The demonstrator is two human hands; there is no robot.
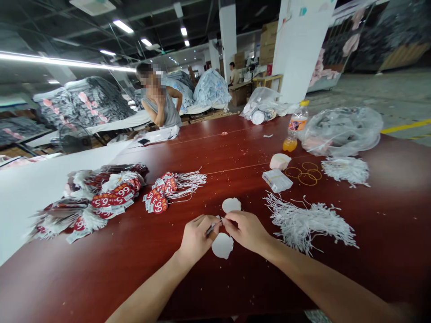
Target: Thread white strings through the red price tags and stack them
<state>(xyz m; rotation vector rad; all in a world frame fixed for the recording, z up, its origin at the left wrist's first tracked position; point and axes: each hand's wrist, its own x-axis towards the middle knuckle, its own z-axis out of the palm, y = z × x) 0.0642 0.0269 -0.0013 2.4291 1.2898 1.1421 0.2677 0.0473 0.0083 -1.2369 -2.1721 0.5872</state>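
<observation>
My left hand and my right hand meet above the table, thumb and fingers pinched together on each. Between the fingertips is a small, thin, pale piece, too hidden to name. A white round tag lies just below the fingers, and another white tag lies beyond them. To the right spreads a loose bundle of white strings. On the left lie red tags printed with numbers, their white strings trailing to the right.
A larger pile of strung tags sits further left. Right of centre are a small plastic box, a pale stack, rubber bands and more strings. Behind stand a drink bottle and plastic bag. A person is across the table.
</observation>
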